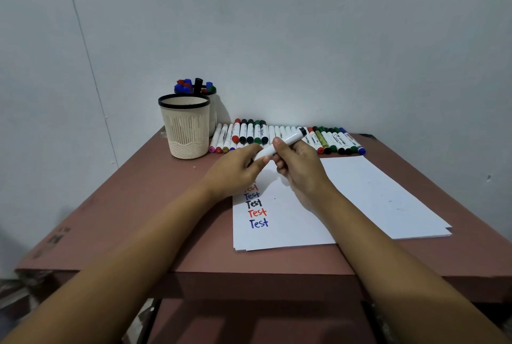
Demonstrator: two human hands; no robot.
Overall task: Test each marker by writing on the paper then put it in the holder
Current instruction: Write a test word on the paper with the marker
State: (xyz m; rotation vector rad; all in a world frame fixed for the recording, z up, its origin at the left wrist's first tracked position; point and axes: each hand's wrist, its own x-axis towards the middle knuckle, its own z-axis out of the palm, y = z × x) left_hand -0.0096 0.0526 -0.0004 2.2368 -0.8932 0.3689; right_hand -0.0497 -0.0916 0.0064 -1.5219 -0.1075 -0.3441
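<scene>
Gripping marker (pixel 289 139) | white barrel, black end | left hand (pixel 235 170), right hand (pixel 300 170)

One wide-angle camera, worn on the person's head, looks forward and down across the reddish-brown flat tabletop (pixel 133 205) from just above its near edge. It faces the plain pale grey wall (pixel 304 38) behind, close enough that the white paper sheets (pixel 374 194) sit mid-frame.
</scene>
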